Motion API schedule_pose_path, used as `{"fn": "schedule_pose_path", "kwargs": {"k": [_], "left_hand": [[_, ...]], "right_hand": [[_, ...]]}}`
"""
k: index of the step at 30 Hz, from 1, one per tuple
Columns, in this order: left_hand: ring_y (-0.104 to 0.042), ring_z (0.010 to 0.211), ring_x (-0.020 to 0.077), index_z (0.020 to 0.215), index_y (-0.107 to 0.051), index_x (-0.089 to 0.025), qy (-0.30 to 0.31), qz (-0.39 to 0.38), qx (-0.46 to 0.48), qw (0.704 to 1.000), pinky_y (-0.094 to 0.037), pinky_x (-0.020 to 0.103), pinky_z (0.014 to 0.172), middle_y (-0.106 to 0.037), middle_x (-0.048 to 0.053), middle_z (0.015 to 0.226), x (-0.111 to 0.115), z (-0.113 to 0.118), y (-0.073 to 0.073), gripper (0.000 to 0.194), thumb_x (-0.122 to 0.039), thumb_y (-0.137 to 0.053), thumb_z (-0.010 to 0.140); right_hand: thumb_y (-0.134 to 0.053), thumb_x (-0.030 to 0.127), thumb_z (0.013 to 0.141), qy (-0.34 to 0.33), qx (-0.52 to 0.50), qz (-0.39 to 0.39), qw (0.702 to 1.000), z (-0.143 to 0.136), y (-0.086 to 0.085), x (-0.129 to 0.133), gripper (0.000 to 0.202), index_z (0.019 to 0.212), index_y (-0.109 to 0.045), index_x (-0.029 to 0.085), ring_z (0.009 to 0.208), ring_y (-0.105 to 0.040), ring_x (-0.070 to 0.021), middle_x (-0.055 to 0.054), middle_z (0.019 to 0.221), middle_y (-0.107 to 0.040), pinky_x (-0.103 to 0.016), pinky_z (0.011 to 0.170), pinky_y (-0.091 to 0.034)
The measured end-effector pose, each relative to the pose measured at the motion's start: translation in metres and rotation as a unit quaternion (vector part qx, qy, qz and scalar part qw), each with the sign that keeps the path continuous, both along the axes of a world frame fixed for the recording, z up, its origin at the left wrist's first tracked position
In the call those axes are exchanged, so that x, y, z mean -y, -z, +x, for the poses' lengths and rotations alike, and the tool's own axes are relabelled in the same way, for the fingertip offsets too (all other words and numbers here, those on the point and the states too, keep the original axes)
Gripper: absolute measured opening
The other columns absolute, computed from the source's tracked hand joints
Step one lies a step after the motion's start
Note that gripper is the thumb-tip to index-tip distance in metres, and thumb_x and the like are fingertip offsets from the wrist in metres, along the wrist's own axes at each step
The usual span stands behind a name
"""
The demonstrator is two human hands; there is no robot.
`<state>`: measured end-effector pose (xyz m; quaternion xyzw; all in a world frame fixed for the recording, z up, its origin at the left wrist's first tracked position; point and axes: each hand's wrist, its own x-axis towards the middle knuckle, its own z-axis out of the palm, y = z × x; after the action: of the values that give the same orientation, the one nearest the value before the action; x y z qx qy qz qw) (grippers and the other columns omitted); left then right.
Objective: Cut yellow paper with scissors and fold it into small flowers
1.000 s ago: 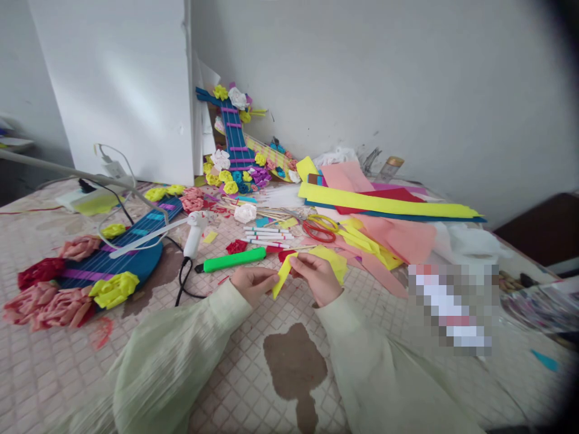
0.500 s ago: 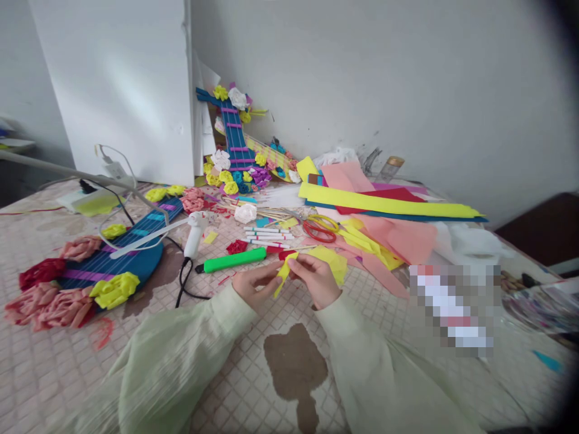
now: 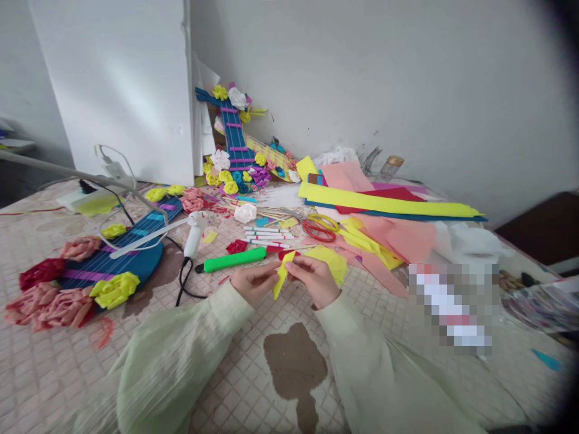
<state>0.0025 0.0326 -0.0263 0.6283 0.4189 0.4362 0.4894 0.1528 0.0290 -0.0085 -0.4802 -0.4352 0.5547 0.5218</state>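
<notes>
Between my two hands is a small folded strip of yellow crepe paper (image 3: 283, 276), tilted with its upper end to the right. My left hand (image 3: 254, 282) pinches it from the left side, fingers closed. My right hand (image 3: 317, 279) grips its upper right edge between thumb and fingers. Behind my right hand, a larger yellow paper sheet (image 3: 332, 260) lies on the table. A green box cutter (image 3: 235, 260) rests just beyond my left hand, and a red paper piece (image 3: 286, 255) shows behind the strip.
At left lie a white glue gun (image 3: 193, 238) with its cord and a blue guitar-shaped craft (image 3: 145, 253) bearing paper flowers. Markers (image 3: 269, 237), scissors (image 3: 319, 230) and long yellow paper (image 3: 389, 202) lie farther back. A decorated guitar (image 3: 235, 135) leans against the wall.
The yellow strip looks flatter and straighter between my fingers. My right fingers have shifted slightly along its upper edge; both hands stay in nearly the same place.
</notes>
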Motion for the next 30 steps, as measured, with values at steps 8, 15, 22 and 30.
{"fn": "schedule_pose_path", "kwargs": {"k": [8,15,22,30], "left_hand": [[-0.061,0.063,0.0132,0.093,-0.062,-0.010,-0.029,-0.051,0.070,0.996,-0.049,0.020,0.055,-0.067,0.005,0.074,0.004,0.005,-0.003,0.038,-0.030,-0.061,0.061],[-0.051,0.040,0.0065,0.075,-0.059,-0.012,-0.007,-0.102,0.062,0.993,-0.039,0.016,0.039,-0.058,-0.001,0.051,-0.001,0.004,-0.014,0.027,-0.035,-0.060,0.061],[-0.045,0.039,0.0046,0.058,-0.052,-0.013,-0.036,-0.108,0.057,0.992,-0.034,0.015,0.038,-0.051,-0.004,0.044,0.004,0.005,-0.012,0.018,-0.029,-0.059,0.061],[-0.044,0.040,0.0050,0.057,-0.054,-0.012,-0.025,-0.131,0.055,0.990,-0.033,0.017,0.040,-0.051,-0.003,0.046,0.008,0.008,-0.017,0.014,-0.025,-0.058,0.059]], "right_hand": [[-0.066,0.029,0.058,-0.004,0.011,0.007,1.000,0.001,0.000,0.000,0.020,0.070,-0.064,0.013,0.049,-0.047,-0.0070,0.001,0.054,-0.057,-0.021,0.051,-0.039],[-0.068,0.029,0.057,0.061,-0.041,0.015,0.997,0.003,0.000,-0.004,0.020,0.068,-0.063,0.013,0.050,-0.048,-0.0078,0.001,0.056,-0.057,-0.022,0.051,-0.040],[-0.069,0.026,0.053,0.094,-0.082,-0.002,0.992,0.003,-0.004,-0.005,0.018,0.063,-0.062,0.013,0.048,-0.046,-0.0068,0.002,0.052,-0.054,-0.022,0.050,-0.040],[-0.070,0.027,0.052,0.100,-0.083,-0.004,0.992,0.003,-0.004,-0.004,0.019,0.063,-0.062,0.014,0.048,-0.046,-0.0075,0.002,0.053,-0.054,-0.023,0.050,-0.040]]}}
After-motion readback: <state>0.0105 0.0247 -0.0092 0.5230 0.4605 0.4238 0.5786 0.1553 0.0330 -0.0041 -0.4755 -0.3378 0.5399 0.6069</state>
